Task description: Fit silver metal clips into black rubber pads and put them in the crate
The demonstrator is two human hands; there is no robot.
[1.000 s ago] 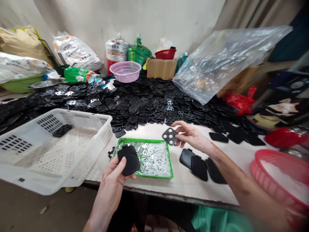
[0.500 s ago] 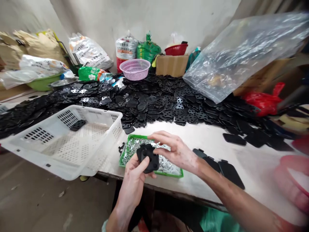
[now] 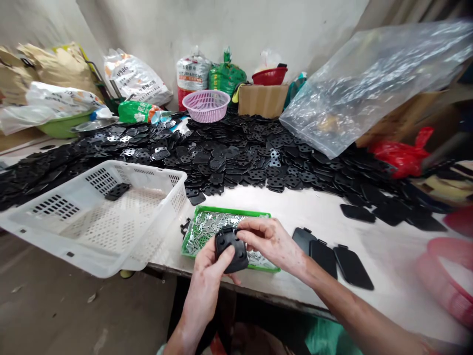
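A black plastic plate with several holes [image 3: 236, 260] is gripped by my left hand [image 3: 210, 271], the thumb pressed on its face. The fingertips of my right hand [image 3: 268, 241] are pinched together at the plate's upper right edge, by its hinge-like end. Whatever they pinch is too small to make out. Below and behind the plate is a green tray [image 3: 236, 212] of small silvery metal pins [image 3: 201, 224]. Right of my right hand, flat black plates [image 3: 354, 267] lie on the white table.
A white perforated crate [image 3: 148, 236] with a black piece [image 3: 117, 191] inside stands at left. Along the back spreads a large heap of black plates [image 3: 221, 153]. A purple basket [image 3: 206, 106], a clear plastic bag [image 3: 369, 84] and a pink basin [image 3: 447, 281] are around it.
My right hand has moved down, its spread fingers now pinched at the plate's upper edge. The plate, in my left hand, has shifted slightly right and down and tilted.
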